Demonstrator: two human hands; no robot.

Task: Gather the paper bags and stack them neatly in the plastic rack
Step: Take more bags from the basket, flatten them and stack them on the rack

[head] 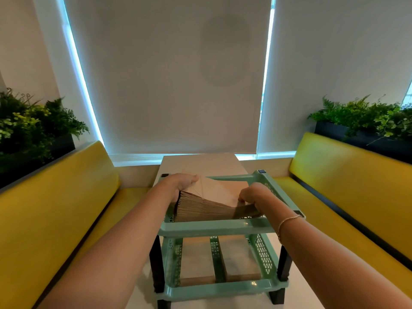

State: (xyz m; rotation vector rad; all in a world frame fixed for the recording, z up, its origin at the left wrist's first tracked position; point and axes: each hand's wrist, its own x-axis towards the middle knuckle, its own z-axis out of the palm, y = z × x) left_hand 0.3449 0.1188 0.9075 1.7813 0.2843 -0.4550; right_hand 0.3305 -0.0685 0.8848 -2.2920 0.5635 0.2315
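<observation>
Left hand (182,185) grips left edge of paper bags (209,202), fingers curled round fanned stack. Right hand (254,196) pinches stack's right side. Bags sit in top tier of green plastic rack (214,228), frame centre. More bags (240,259) in lower tier. Rack stands on white table (200,162). Yellow benches (55,208) flank both sides; plants (29,121) in upper corners; blinds (169,74) behind.

Both hands grip a thick stack of paper bags (209,202) in the top tier of the green plastic rack (214,227): left hand (181,186) at 9 o'clock, right hand (256,196) at 3 o'clock.
</observation>
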